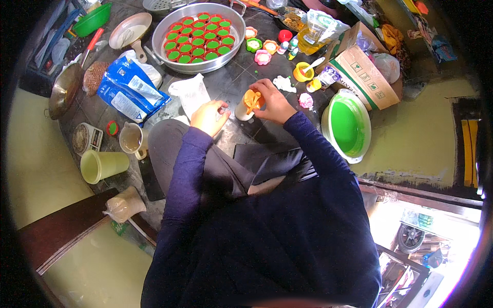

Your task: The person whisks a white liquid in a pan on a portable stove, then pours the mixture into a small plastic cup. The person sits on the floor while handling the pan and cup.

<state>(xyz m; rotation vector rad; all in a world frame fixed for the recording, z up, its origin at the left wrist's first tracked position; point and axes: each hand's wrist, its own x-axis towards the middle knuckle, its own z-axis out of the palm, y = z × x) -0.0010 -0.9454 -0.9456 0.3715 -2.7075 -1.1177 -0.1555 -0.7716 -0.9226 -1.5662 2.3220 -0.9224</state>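
My right hand [276, 104] is closed on the orange top of a small whitish jar [243, 112], which stands on the dark tiled floor in front of my legs. Just left of it, my left hand [209, 119] is curled with its fingertips together, and something small and pale seems to show at them. A white plastic bag [189, 94] lies right behind my left hand. Farther back is a wide metal steamer pan [238, 43] filled with red cups of green batter. Several flower-shaped molds [263, 57] sit right of the pan.
On the right stand a white basin of green batter [345, 123], a cardboard box [365, 77] and an oil pouch [317, 33]. Left are a blue packet [126, 90], a cream pitcher [132, 139], a scale [94, 140] and a pale green tub [105, 165]. A yellow cup [302, 73] holds a spoon.
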